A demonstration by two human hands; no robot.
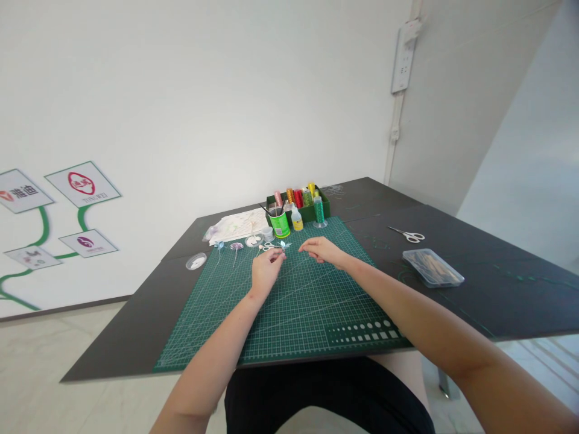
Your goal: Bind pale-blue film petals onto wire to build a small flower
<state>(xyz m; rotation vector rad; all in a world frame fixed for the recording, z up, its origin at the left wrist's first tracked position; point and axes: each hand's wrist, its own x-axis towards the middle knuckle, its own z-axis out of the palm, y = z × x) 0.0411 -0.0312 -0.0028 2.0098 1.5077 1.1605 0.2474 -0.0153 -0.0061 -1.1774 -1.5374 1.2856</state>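
My left hand [268, 268] is closed in a pinch over the cutting mat [294, 313]. Just above its fingertips shows a small pale-blue flower [284, 245], its stem hidden in the fingers. To the right, my right hand [322, 249] is also closed, thumb and forefinger together, pointing toward the flower but apart from it. Whether a fine thread lies in that pinch is too small to tell. Beyond the hands stand a green thread spool [319, 210], a glue bottle [297, 218] and a green can [279, 223] holding tools. Small scissors [268, 246] lie beside the left hand.
Left of the hands lie a blue flower [219, 245], a purple flower [236, 246] and small dishes [196, 261]. A box [309, 212] of colored spools stands behind. At right on the black table [362, 220] are white-handled scissors [412, 237] and a plastic case [433, 268].
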